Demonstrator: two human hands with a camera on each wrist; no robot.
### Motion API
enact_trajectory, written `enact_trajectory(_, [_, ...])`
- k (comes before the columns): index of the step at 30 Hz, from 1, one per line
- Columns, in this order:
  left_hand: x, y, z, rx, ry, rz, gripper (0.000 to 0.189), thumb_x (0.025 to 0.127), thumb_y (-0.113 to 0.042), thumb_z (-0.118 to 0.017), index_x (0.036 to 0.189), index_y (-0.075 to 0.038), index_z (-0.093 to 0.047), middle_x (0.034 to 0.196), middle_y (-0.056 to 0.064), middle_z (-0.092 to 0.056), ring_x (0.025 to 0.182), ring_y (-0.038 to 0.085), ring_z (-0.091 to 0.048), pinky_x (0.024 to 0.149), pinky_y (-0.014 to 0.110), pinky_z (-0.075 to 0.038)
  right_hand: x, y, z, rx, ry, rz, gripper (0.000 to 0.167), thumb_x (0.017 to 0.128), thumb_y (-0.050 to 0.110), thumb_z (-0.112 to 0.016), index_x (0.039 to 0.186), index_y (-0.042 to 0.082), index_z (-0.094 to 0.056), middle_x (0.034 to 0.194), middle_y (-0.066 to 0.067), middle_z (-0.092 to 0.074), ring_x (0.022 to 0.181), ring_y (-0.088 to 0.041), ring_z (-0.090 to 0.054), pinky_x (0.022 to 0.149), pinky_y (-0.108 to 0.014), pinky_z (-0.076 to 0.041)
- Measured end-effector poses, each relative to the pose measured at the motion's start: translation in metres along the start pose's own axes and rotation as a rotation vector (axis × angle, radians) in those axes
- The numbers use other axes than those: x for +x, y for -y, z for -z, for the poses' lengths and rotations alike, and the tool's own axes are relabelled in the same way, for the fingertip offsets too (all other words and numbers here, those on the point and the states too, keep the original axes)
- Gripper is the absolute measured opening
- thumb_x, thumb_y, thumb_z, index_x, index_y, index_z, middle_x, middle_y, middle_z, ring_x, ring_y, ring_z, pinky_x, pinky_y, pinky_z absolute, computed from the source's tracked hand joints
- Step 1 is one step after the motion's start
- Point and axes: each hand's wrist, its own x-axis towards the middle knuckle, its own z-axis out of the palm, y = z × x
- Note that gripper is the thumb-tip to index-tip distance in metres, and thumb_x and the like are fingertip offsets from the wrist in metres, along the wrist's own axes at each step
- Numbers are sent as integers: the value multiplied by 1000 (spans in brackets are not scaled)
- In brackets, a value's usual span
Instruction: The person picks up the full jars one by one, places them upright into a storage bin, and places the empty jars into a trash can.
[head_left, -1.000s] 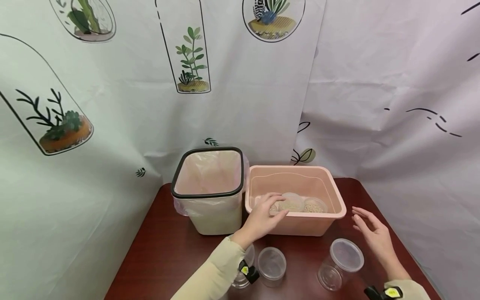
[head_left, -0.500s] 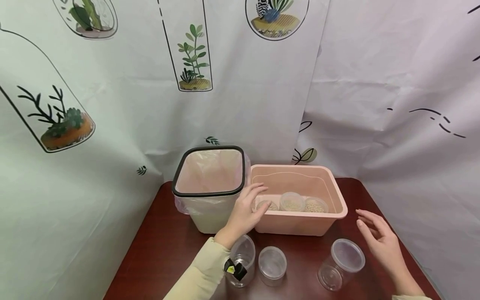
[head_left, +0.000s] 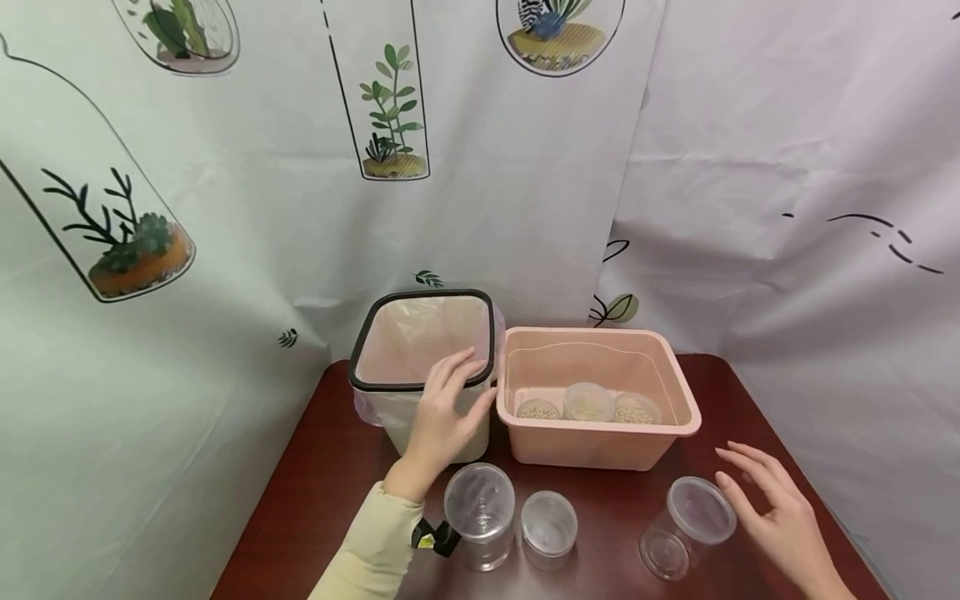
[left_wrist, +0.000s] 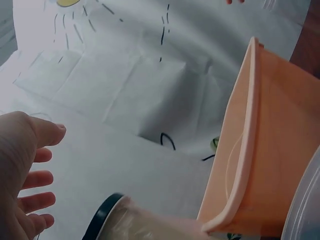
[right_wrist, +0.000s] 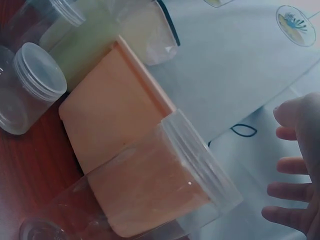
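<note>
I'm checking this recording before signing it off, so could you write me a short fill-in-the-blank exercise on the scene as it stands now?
1. In the head view, the lined bin stands to the ____ of the pink tub.
2. Inside the tub sit ____ small round containers with pale contents.
3. In the head view's row of three clear jars on the table, the ____ one is shortest.
4. The right grip holds ____.

Missing words: left; three; middle; nothing.
</note>
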Motion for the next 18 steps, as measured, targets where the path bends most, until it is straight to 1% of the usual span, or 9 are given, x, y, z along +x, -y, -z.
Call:
enact_trajectory(4, [1,8,13,35,-55,-8,37,74,-7,-75,108,0,-63,120,17,-56,111,37,-49,95,44,-38,-7,0,-1,0,-12,1,42,72,-9,-71,112,3,-66,122,-6,-54,99,5,-46,83,-6,-32])
enact_trajectory(9, [0,23,32,109,-114,-23,37,74,-9,-76,108,1,-64,119,19,-57,111,39,-49,96,45,-38,-13,5,-4,-2,-15,-14,44,69,-9,-73,110,7,-67,122,-5,-54,112,2,-44,90,-4,-28])
enact_trajectory(12, [-3,32,44,153,-129,-2,38,74,-10,-76,108,2,-64,121,18,-56,112,39,-49,97,43,-37,-16,6,-5,-4,-10,-29,44,68,-9,-74,108,8,-68,121,-4,-54,117,1,-42,92,-4,-26])
enact_trajectory(14, [-6,38,52,182,-132,16,38,74,-11,-76,108,2,-64,121,18,-56,112,39,-48,97,42,-37,-18,6,-6,-4,-11,-29,42,68,-8,-74,107,8,-68,121,-4,-55,117,2,-42,92,-4,-25])
enact_trajectory(18, [-16,49,64,239,-126,46,40,74,-14,-76,110,0,-64,122,19,-55,114,38,-47,95,42,-38,-21,4,-6,-5,-14,5,42,67,-8,-74,105,5,-68,119,-9,-55,117,1,-42,93,-5,-26])
